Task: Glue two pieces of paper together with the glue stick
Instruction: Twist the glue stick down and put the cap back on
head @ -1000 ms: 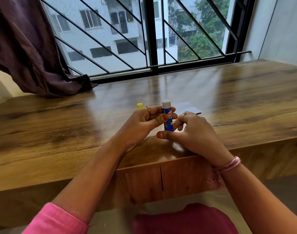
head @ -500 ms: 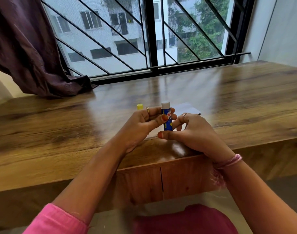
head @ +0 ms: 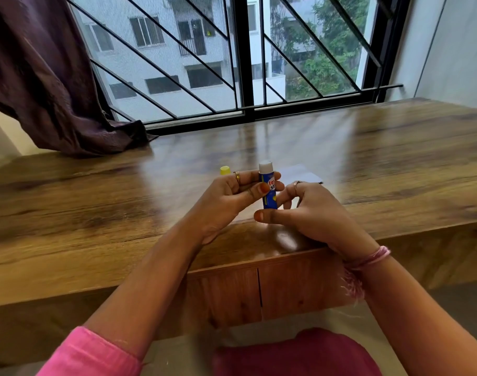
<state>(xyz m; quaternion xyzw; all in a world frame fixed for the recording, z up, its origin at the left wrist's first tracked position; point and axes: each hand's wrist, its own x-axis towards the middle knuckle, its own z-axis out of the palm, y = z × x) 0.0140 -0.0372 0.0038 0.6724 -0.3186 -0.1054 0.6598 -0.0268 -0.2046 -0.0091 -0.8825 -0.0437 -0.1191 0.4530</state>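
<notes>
While your left hand [head: 226, 196] grips the glue stick [head: 268, 189] upright, thumb across the front of the blue label and fingers curled round the back, your right hand [head: 308, 213] comes in at the bottom end of the tube, thumb stretched out under its base and fingers curled just beside it; whether those fingers actually pinch the base, you can't tell from here. The stick is uncapped, its white tip showing at the top, and it's held above the counter [head: 96, 213], near the front edge and about midway along it. Its yellow cap [head: 224, 170] stands on the counter just behind your left hand, partly hidden by your knuckles. A pale sheet of paper [head: 299, 173] lies flat on the wood behind your right hand, only 1 sheet's far corner clearly visible, the rest covered by your fingers. You've got a ring on each hand and a pink thread bracelet [head: 367, 257] on your right wrist, which rests at the counter's front edge. At the counter's back left corner a dark purple curtain [head: 50, 90] bunches onto the wood, and along the back edge runs the window with its black grille [head: 242, 63].
</notes>
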